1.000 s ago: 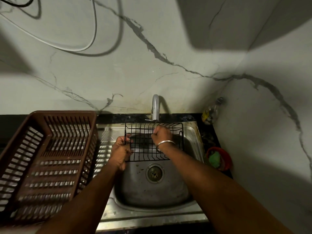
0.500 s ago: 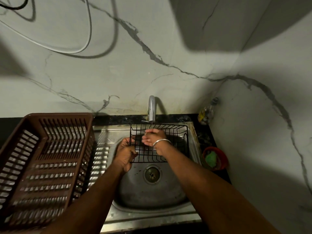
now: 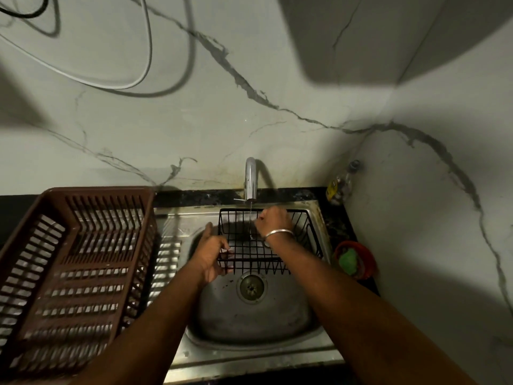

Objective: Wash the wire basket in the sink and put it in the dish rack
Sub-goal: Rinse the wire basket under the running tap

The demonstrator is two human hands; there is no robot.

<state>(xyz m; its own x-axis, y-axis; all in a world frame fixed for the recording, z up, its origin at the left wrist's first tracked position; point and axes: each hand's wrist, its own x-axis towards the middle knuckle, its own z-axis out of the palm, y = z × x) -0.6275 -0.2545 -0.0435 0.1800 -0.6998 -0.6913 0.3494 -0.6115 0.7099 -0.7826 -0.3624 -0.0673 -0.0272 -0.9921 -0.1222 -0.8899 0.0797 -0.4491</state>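
A black wire basket is held over the steel sink, just below the tap. A thin stream of water runs from the tap into the basket. My left hand grips the basket's left front corner, fingers curled round the wires. My right hand, with a metal bangle on the wrist, is inside the basket near its back rim, fingers curled; what they touch is hidden. The brown plastic dish rack stands on the counter to the left of the sink and holds nothing.
A red bowl with a green scrubber sits on the counter right of the sink. A small bottle stands in the back right corner. White marble walls close off the back and right. A white cable hangs on the wall at upper left.
The basket has shifted a little to the right under the tap. My right hand has moved inside it toward the back rim; my left hand keeps its hold on the left front corner.
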